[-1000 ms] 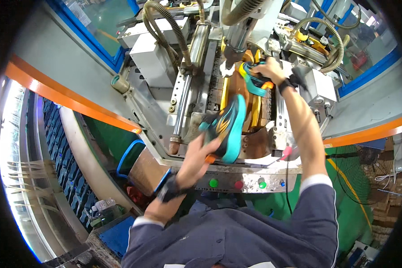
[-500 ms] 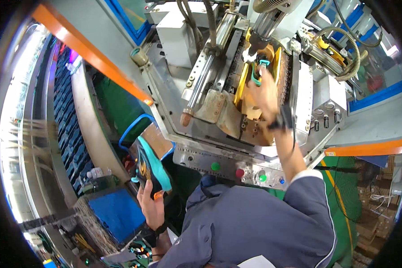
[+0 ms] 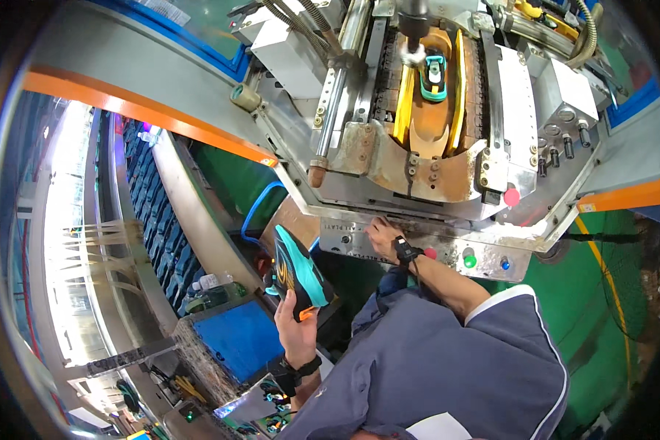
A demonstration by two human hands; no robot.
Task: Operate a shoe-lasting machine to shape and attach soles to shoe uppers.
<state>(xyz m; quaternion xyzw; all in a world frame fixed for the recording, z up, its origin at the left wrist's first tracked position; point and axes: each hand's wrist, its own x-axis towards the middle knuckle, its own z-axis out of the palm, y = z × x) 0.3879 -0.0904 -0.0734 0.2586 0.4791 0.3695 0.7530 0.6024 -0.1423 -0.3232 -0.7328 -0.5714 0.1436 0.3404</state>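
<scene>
My left hand (image 3: 296, 334) grips a shoe upper (image 3: 301, 273) by its lower end, thumb on the near side. The upper is black and teal, with gold marks on the side and an orange tab by my fingers. On the control panel (image 3: 337, 238), my right hand (image 3: 383, 237) rests with bent fingers and holds nothing; it covers the panel's left part. Beyond it, a teal-and-black shoe piece (image 3: 433, 94) sits in the machine's brown mould (image 3: 427, 121), between two yellow strips. No hand touches that piece.
A red button (image 3: 430, 254), green button (image 3: 469, 261) and blue button (image 3: 504, 264) line the panel right of my hand. A dark press rod (image 3: 413, 20) hangs above the mould. At left stand a blue-topped stand (image 3: 238, 339) and a curved conveyor (image 3: 161, 169).
My right hand has left the teal-and-black piece in the machine and come down to the panel. My left hand still holds the shoe upper. The view has shifted.
</scene>
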